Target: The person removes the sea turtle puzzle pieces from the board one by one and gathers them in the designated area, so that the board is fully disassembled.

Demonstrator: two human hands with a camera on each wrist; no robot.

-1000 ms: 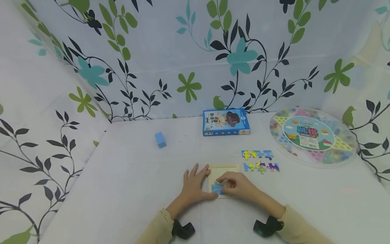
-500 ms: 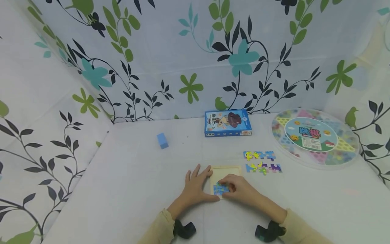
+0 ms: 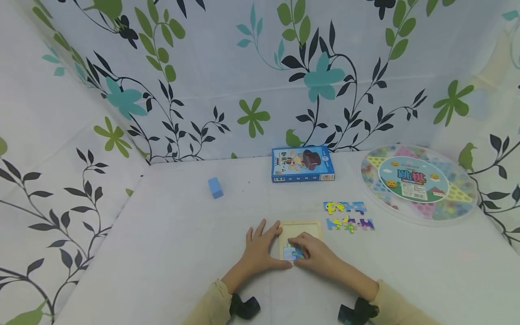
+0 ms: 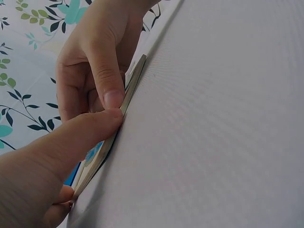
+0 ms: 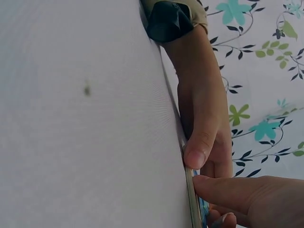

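Note:
A shallow wooden puzzle tray (image 3: 306, 227) lies on the white cloth, with blue jigsaw pieces (image 3: 290, 253) in its lower left corner. My left hand (image 3: 257, 250) steadies the tray's left side with spread fingers; in the left wrist view its thumb (image 4: 97, 122) presses the near edge. Over the tray's lower part, my right hand (image 3: 318, 253) curls its thumb and index finger about a blue jigsaw piece (image 3: 299, 253), partly hidden by the fingers. The right wrist view shows the right thumb (image 5: 228, 187) at the tray's edge (image 5: 192, 199), close to the left thumb.
Two rows of loose jigsaw pieces (image 3: 345, 207) lie right of the tray. Farther back are a blue game box (image 3: 303, 164), a small blue block (image 3: 215, 188) and a round board-game package (image 3: 418, 183). A patterned cloth (image 3: 252, 67) hangs behind.
The right index finger and thumb have shifted slightly over the tray, and the blue pieces at its lower left look paler and more exposed. The left hand keeps its place on the tray.

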